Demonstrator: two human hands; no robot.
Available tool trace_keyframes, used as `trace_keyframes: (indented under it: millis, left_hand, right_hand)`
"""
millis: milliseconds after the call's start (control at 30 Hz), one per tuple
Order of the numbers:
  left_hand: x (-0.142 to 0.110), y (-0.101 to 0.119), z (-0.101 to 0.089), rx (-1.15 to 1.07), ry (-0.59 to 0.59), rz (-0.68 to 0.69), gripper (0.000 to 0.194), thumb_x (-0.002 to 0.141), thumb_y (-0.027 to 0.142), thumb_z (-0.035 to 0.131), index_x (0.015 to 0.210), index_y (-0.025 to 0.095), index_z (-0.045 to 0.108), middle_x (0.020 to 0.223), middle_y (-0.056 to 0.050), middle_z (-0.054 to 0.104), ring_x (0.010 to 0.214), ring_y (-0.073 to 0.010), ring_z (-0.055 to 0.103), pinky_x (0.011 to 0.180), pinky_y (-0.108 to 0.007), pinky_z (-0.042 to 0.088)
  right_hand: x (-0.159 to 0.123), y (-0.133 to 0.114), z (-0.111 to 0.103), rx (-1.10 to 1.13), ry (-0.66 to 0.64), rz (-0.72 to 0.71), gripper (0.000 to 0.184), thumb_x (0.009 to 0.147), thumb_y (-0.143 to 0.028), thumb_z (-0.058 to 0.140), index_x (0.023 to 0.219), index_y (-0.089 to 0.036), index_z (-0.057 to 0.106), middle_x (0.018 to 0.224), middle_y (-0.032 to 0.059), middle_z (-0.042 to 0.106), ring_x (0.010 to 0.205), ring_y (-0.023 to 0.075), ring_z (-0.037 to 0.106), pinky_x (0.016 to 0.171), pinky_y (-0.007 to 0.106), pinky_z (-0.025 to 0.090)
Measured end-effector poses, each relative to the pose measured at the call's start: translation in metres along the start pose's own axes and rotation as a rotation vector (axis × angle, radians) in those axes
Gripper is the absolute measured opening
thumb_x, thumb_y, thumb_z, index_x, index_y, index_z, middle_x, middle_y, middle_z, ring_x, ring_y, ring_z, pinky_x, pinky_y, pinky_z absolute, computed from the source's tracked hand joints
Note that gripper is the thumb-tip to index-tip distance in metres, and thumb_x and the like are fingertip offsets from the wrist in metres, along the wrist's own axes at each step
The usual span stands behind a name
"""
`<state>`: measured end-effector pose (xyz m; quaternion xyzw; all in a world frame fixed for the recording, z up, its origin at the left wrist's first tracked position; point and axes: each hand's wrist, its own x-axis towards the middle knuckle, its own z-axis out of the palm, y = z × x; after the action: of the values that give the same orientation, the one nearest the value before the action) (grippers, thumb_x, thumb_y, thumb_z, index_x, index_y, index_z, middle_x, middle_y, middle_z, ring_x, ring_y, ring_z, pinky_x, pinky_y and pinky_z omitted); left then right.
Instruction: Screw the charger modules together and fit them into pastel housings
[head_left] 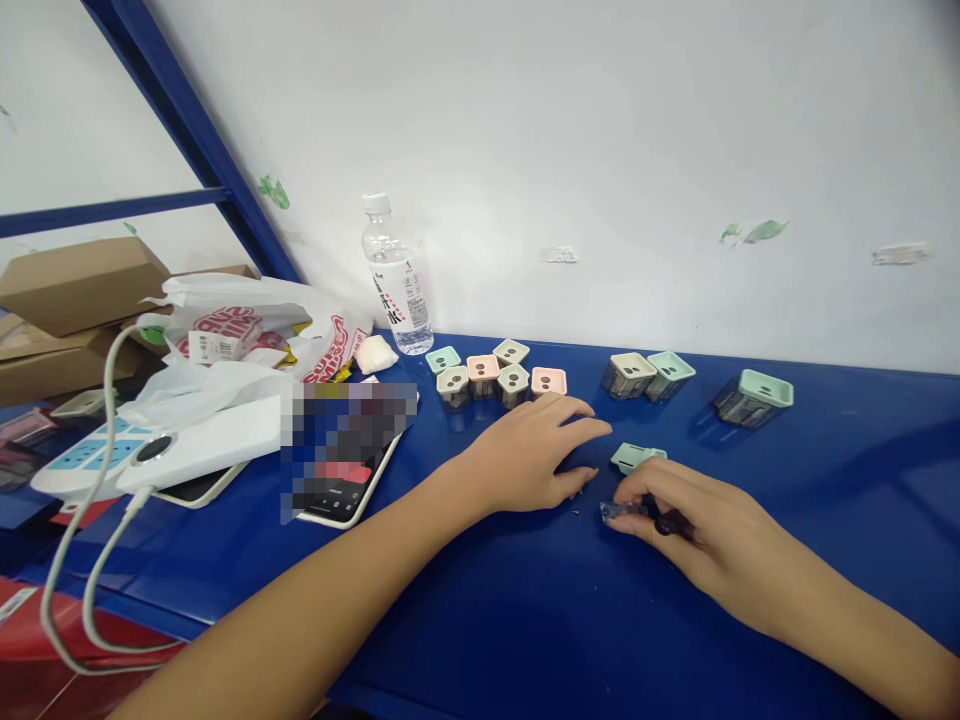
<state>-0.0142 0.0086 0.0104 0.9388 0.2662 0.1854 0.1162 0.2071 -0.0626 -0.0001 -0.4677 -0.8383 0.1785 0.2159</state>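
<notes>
The blue gloss-finished bench point(847, 530) carries a clear plastic water bottle point(396, 285), square pastel-topped plastic containers point(513, 384), and a white-cased smartphone point(337, 505).

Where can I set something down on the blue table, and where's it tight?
Open blue tabletop lies right of the right hand, below the mint container. Crowded: the small containers behind the left hand, and the phone and power strip at left.

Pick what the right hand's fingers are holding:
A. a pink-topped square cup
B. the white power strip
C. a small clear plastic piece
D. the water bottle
C. The fingers of the right hand pinch a small clear plastic piece over the blue table.
</notes>
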Motion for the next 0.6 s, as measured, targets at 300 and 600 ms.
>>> trace_keyframes:
  millis: [300,600]
  left_hand:
    - [0.001,0.002,-0.002,0.057,-0.013,0.036,0.042,0.093,0.029,0.061,0.132,0.015,0.059,0.138,-0.015,0.057,0.13,-0.0272,0.052,0.111,-0.042,0.043]
    - [0.002,0.016,0.008,0.333,-0.022,0.222,0.046,0.103,0.019,0.039,0.146,0.032,0.048,0.158,-0.009,0.041,0.149,-0.03,0.032,0.118,-0.06,0.028]
  right_hand:
    - [-0.003,-0.002,-0.001,-0.028,-0.103,0.083,0.031,0.101,-0.048,0.047,0.084,-0.026,0.062,0.08,0.0003,0.065,0.063,0.0164,0.061,0.056,0.029,0.047]
    - [-0.001,0.002,-0.011,0.066,-0.231,0.05,0.023,0.1,-0.04,0.052,0.087,-0.027,0.067,0.073,-0.0027,0.068,0.06,0.0145,0.061,0.056,0.027,0.045]
